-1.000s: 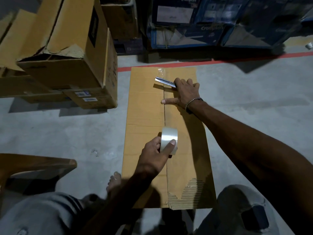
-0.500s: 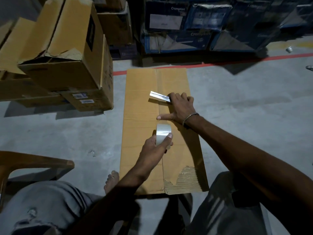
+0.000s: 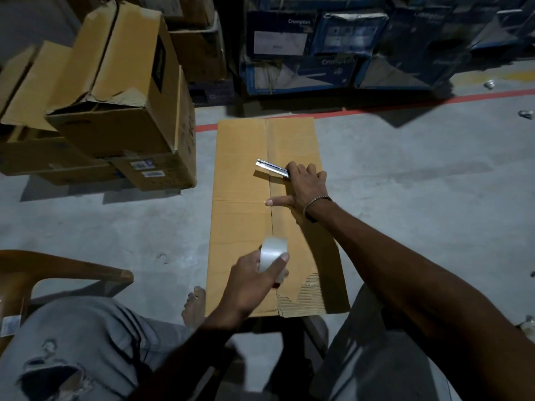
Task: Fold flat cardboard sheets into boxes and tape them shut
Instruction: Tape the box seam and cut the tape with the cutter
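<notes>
The cardboard sheet (image 3: 243,215) lies flat on the concrete floor (image 3: 419,198) in front of my knees, its centre seam running away from me; clear tape looks laid along the far stretch of that seam, the near stretch appears bare. I judge the task early: seam part-taped, nothing yet folded up into a box. My left hand (image 3: 254,277) grips the clear tape roll (image 3: 273,256), fingers and thumb curled round it, just above the near part of the seam. My right hand (image 3: 304,189) rests on the sheet beside the seam, thumb stretched out to it, fingers closed on a metal cutter blade (image 3: 272,168). One near corner is torn, corrugation showing.
</notes>
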A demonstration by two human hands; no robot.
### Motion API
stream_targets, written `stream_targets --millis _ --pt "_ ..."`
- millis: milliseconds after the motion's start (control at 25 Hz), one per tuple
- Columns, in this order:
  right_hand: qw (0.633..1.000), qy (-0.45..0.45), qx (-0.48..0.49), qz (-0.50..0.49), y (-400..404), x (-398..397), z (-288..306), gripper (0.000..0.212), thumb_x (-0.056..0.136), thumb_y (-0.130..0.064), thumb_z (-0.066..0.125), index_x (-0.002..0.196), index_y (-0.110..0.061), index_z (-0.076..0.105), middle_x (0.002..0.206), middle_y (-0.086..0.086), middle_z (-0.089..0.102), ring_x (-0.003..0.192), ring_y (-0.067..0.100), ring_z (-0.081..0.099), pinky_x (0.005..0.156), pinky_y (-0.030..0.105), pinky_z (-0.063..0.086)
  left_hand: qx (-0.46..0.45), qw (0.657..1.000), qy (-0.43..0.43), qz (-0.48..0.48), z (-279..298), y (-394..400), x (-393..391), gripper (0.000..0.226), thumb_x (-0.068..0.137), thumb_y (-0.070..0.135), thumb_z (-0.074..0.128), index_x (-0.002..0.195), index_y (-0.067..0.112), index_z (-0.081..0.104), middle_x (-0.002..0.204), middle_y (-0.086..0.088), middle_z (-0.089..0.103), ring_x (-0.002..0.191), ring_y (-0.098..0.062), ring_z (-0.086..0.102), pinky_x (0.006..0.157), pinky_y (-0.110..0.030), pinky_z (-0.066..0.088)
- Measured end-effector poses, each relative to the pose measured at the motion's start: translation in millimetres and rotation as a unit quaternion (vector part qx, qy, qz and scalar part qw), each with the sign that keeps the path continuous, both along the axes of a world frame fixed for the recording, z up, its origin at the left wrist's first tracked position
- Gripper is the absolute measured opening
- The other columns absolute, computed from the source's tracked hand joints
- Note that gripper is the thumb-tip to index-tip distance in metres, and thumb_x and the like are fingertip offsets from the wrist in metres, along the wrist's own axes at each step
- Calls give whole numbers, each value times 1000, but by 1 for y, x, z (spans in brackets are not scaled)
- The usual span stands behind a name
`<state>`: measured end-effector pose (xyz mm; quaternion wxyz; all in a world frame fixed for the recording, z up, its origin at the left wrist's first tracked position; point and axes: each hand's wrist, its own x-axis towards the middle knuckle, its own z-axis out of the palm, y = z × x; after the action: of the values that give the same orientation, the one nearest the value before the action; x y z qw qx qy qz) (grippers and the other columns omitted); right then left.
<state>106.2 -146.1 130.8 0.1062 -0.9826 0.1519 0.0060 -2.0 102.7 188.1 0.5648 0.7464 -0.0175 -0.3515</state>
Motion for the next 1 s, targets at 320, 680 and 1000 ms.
stream_targets --millis 320,680,1000 --pt "1000 -10 -5 -11 12 -27 7 104 57 -106 39 121 -24 45 107 1 57 96 24 45 84 47 42 -14 1000 19 8 1 19 -54 47 91 61 66 105 18 75 91 -2 81 90 -22 77 91 -54 60" --pt "999 28 -13 35 43 -87 12 117 41 -111 38 118 -23 44 106 2 56 96 24 42 82 45 39 -46 996 55 45 9 18 -65 43 95 54 67 113 16 75 98 -7 80 93 -25 74 97 -56 57" --pt "999 37 16 24 45 -89 13 114 42 -108 46 121 -25 42 111 3 59 101 27 47 82 45 36 -25 997 0 69 11 29 -93 36 98 46 67 102 12 78 89 -4 81 89 -23 77 95 -50 59"
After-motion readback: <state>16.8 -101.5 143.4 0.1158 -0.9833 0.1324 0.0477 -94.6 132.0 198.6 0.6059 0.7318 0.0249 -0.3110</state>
